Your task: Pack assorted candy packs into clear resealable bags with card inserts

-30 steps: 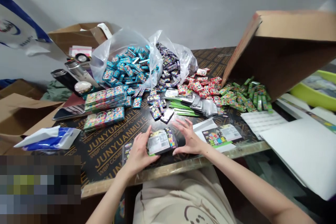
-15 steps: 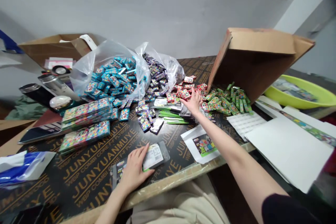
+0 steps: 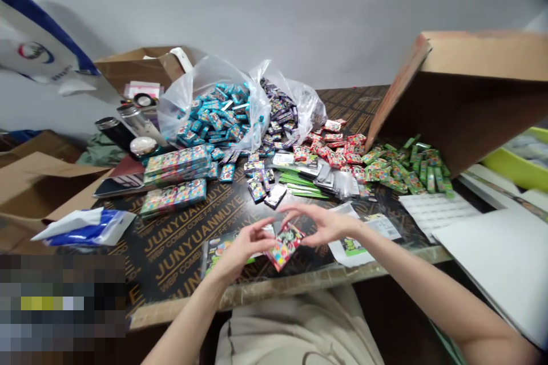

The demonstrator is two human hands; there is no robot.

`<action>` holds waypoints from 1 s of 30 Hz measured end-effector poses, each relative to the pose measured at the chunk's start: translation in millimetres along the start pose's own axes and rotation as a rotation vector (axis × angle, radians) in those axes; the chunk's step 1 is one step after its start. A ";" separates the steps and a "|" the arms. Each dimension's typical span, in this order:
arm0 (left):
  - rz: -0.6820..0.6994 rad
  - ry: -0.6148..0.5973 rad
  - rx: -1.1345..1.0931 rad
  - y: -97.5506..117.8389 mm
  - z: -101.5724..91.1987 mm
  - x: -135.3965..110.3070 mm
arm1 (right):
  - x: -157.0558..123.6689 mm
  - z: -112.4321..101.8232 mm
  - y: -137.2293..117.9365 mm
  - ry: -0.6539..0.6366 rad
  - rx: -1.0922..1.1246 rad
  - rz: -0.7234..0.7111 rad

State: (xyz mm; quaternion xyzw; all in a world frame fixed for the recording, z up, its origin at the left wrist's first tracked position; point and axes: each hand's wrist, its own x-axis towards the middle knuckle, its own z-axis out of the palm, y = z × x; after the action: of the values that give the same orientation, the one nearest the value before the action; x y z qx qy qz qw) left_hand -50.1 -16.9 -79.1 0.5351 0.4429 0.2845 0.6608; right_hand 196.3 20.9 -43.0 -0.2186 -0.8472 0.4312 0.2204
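Observation:
A small red candy box (image 3: 284, 247) with a colourful print is held between my two hands above the front of the table. My left hand (image 3: 245, 246) has its fingers closed on the box's left side. On the other side, my right hand (image 3: 322, 224) grips its right edge and top with curved fingers. Beneath my left hand lies a flat printed plastic packet (image 3: 214, 252), partly covered. Just behind the hands are loose purple boxes (image 3: 257, 188) and a stack of green-edged packets (image 3: 299, 183). Red boxes (image 3: 334, 145) lie further back, beside a pile of green boxes (image 3: 411, 165).
Clear bags of blue boxes (image 3: 218, 114) and purple boxes (image 3: 280, 104) stand behind. Bundled box packs (image 3: 173, 197) and flasks (image 3: 115, 132) are left. A tilted carton (image 3: 479, 57), white sheets (image 3: 492, 262) and a printed white pouch (image 3: 342, 254) are right. The table's taped edge (image 3: 299, 285) runs in front.
My right hand has come back from the red pile to the front with a red box. My left hand has lifted off the flat packet and meets it. The view has shifted left.

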 end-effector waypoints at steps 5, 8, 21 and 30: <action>-0.107 0.154 -0.240 4.0 19.6 5.6 | -9.9 36.1 -9.0 0.351 -0.181 0.089; -0.076 0.275 -0.291 -1.3 25.8 7.1 | -6.9 56.5 -5.5 0.442 -0.322 0.086; 0.302 0.199 1.127 -40.8 -28.3 -7.5 | -15.1 69.4 35.5 0.430 -0.462 0.158; 0.387 0.192 0.989 -28.1 -20.1 -6.4 | -14.7 70.1 32.2 0.421 -0.269 0.118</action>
State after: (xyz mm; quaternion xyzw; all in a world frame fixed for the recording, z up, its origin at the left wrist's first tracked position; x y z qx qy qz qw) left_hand -73.6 -20.7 -104.9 0.8258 0.4756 0.2062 0.2220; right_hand 174.6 -14.6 -109.6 -0.3799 -0.8181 0.2718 0.3354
